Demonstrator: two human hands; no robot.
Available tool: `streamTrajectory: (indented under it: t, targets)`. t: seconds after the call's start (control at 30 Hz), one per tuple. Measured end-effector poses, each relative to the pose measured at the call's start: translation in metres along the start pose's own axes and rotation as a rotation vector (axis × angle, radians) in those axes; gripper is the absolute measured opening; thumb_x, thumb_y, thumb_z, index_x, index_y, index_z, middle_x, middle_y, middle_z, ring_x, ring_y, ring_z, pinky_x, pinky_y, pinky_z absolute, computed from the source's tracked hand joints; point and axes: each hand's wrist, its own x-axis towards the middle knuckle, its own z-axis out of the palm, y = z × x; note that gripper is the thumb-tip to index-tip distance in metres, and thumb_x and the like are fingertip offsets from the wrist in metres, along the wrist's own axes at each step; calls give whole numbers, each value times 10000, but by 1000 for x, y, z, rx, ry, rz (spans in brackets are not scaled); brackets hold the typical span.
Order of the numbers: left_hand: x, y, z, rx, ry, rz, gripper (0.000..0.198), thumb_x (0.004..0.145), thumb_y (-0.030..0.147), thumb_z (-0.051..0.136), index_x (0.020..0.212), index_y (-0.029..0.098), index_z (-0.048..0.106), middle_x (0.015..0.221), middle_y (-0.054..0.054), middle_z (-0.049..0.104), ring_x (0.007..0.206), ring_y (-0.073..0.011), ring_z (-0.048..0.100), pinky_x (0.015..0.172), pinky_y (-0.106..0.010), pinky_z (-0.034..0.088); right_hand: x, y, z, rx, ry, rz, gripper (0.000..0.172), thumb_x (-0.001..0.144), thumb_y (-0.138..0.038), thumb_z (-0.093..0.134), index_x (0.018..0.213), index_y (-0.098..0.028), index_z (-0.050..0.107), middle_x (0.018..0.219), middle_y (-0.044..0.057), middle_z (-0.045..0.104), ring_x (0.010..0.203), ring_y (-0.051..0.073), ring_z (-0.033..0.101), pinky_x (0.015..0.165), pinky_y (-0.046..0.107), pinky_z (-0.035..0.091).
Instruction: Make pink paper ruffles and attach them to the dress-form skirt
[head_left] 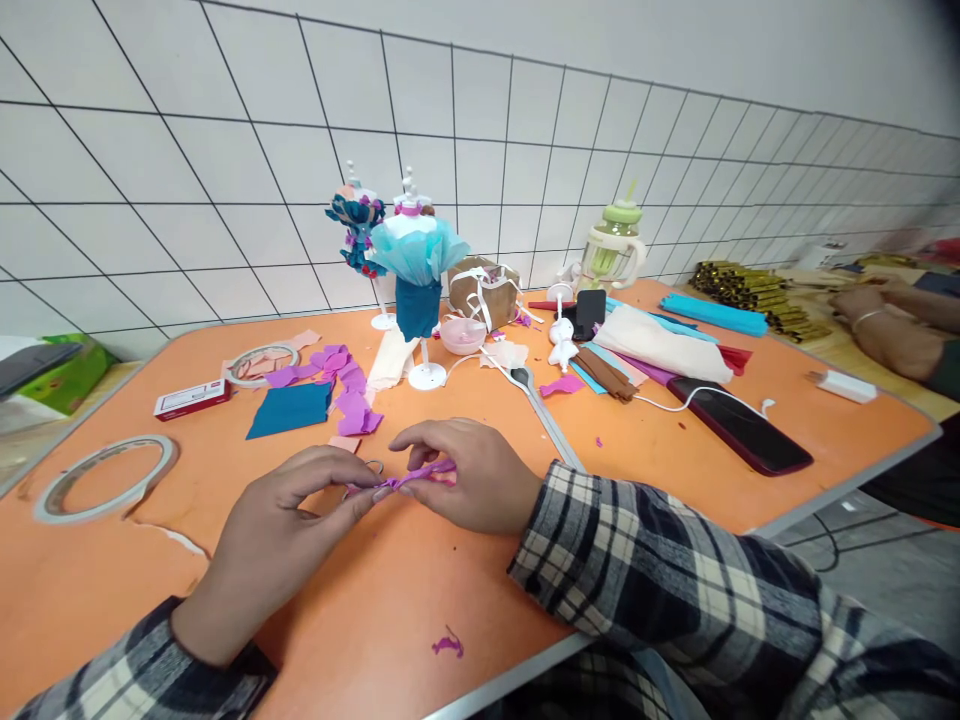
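Note:
Between my hands, low over the orange table (pixel 360 590), is a narrow twisted strip of purple crepe paper (pixel 427 471). My left hand (pixel 289 520) pinches one end between thumb and forefinger. The other end lies in my right hand (pixel 472 475), its fingers curled over the strip. Just behind the fingertips a thin metal ring shows, perhaps a scissors handle, mostly hidden. Purple paper pieces (pixel 352 395) and a dark blue paper square (pixel 289 411) lie beyond my left hand. A small torn purple scrap (pixel 448 643) rests near the front edge.
Two small dress-form stands wear paper dresses, one turquoise and blue (pixel 418 290), one darker (pixel 358 235). Tape rolls (pixel 52 495) and a red-white box (pixel 193 399) lie left. Right are a phone (pixel 739 425), crepe rolls (pixel 712 313) and a bottle (pixel 615 250). Another person's arm (pixel 900 320) is far right.

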Motion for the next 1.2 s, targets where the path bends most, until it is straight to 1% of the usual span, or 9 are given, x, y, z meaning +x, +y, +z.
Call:
streamTrajectory:
  t: [0.07, 0.23, 0.33, 0.53, 0.73, 0.9, 0.97, 1.07, 1.2]
  targets:
    - [-2, 1, -4, 52, 60, 198, 30, 833, 302, 739, 823, 313, 765, 852, -3, 767, 828, -221, 713, 808, -344, 556, 0, 1, 0, 17, -13, -149, 250, 887, -262, 687, 1127, -192, 671, 995, 47, 762, 935, 182, 687, 907, 321, 507]
    - [-8, 3, -16, 43, 93, 482, 299, 849, 137, 687, 980, 390, 778, 857, 12, 771, 815, -231, 686, 801, -389, 536, 1, 0, -3, -5, 33, -371, 215, 928, -369, 676, 1069, -207, 686, 1021, 63, 764, 945, 179, 679, 969, 347, 486]
    - [-14, 4, -17, 6, 77, 503, 305, 881, 158, 659, 1008, 412, 771, 847, 22, 784, 781, -231, 685, 791, -402, 532, 0, -4, -8, -119, 32, -390, 92, 961, -327, 639, 954, -272, 712, 930, -7, 784, 887, 158, 678, 1103, 395, 380]
    - [-18, 3, -13, 4, 30, 496, 314, 904, 175, 654, 1083, 422, 729, 865, 26, 782, 787, -211, 693, 834, -387, 552, -5, -9, -16, -316, 51, -437, 114, 943, -307, 645, 874, -363, 717, 936, -103, 785, 888, 157, 659, 1190, 458, 240]
    - [-20, -8, -12, -6, 0, 266, 804, 768, 329, 832, 1479, 395, 462, 1389, -92, 595, 1216, -327, 611, 1046, -501, 541, -7, -1, -17, -357, 23, -357, 177, 922, -253, 646, 891, -408, 725, 957, -94, 769, 904, 169, 632, 1204, 491, 213]
    - [-15, -12, -16, -396, -189, 79, 567, 941, 590, 574, 1452, 351, 512, 1465, -160, 547, 1280, -357, 601, 1024, -488, 574, -5, 1, -19, -406, 122, -475, 195, 954, -237, 619, 887, -384, 727, 902, -86, 763, 804, 149, 595, 1103, 430, 318]
    - [-13, -10, -16, -381, -201, 100, 519, 866, 620, 674, 1309, 353, 631, 1441, -139, 571, 1340, -377, 557, 1056, -496, 546, -5, 2, -19, -396, 152, -490, 166, 960, -256, 622, 874, -348, 732, 839, -47, 731, 783, 155, 575, 978, 394, 387]
    - [-13, -3, -14, -187, -131, 181, 403, 727, 488, 862, 1082, 351, 729, 1296, -81, 645, 1244, -346, 612, 1018, -464, 559, -4, 4, -16, -368, 116, -439, 124, 955, -354, 657, 873, -317, 744, 736, -7, 642, 747, 169, 550, 799, 371, 392]
    - [-18, 12, -10, -124, 119, 224, 176, 835, 334, 775, 993, 329, 697, 1007, -26, 677, 1006, -255, 651, 893, -386, 567, -3, 4, -8, -281, 112, -297, 107, 914, -360, 707, 860, -272, 738, 808, 15, 654, 769, 176, 570, 767, 366, 395]
